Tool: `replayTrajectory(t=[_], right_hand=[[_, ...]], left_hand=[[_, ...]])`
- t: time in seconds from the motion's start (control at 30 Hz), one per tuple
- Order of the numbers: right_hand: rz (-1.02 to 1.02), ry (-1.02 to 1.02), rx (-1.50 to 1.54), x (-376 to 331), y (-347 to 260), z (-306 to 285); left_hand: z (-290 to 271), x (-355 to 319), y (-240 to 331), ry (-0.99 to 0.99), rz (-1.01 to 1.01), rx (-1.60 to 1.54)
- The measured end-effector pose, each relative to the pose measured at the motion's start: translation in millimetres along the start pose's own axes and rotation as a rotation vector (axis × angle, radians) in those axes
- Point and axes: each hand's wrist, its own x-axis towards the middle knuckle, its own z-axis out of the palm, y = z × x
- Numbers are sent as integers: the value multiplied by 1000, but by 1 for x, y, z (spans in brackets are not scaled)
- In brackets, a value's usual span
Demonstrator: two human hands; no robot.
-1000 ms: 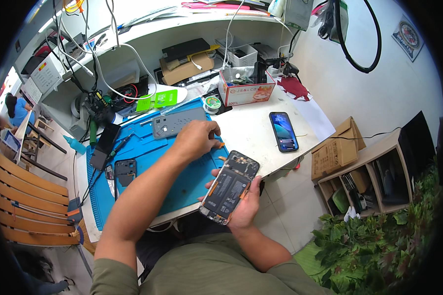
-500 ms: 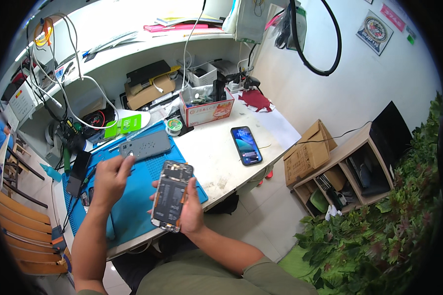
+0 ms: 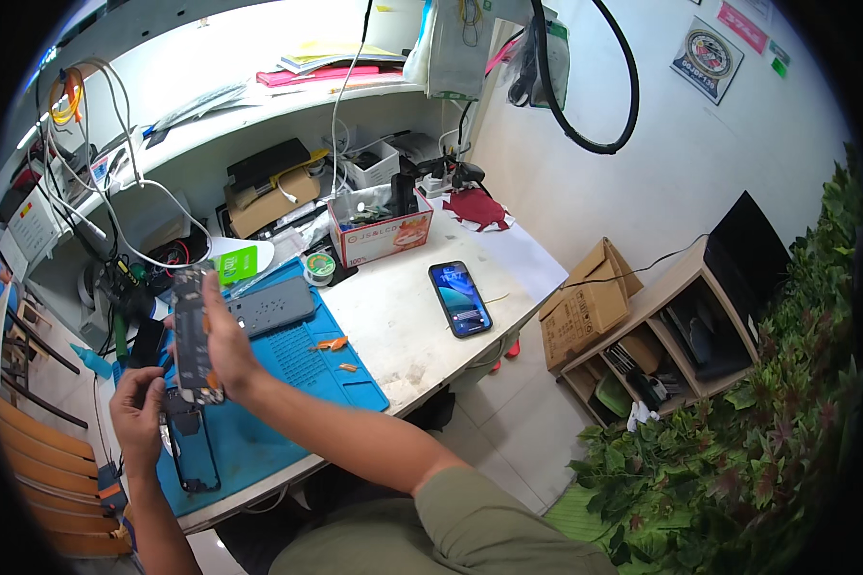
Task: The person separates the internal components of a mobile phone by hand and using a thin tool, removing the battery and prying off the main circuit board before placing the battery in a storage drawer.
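Observation:
My right hand point(image 3: 228, 343) holds an opened phone point(image 3: 193, 331), its dark battery and inner parts showing, over the left part of the blue work mat point(image 3: 259, 426). My left hand point(image 3: 138, 414) is low at the mat's left edge. Its thumb and fingers are pinched together; what they hold, if anything, cannot be made out. Close beside it lies a dark phone frame point(image 3: 184, 424), partly covered by the held phone. A black flat panel point(image 3: 146, 342) sits just beyond the left hand. Farther back lies a grey phone-shaped plate point(image 3: 270, 305). Small orange strips point(image 3: 332, 343) are on the mat.
A lit phone point(image 3: 461, 299) lies on the white table to the right. Behind stand a solder spool point(image 3: 319, 267) and a red-and-white box point(image 3: 384, 238) of tools. Cables point(image 3: 177, 206) hang at left. A cardboard box point(image 3: 590, 292) and shelf unit stand right of the table.
My right hand has carried the opened phone leftward across the mat. My left hand has dropped down and left to the mat's edge. The view has shifted slightly. The phone frame now shows more.

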Motion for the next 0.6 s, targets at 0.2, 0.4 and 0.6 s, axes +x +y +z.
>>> replayTrajectory(t=[0.2,0.4,0.6], right_hand=[[98,47,29,42,8,28],[195,83,-9,39,36,0],[213,49,31,54,49,-17]], left_hand=[[-39,32,-52,175,4,-63],[-37,55,-59,104,-16,30],[-44,66,-84,166,29,71]])
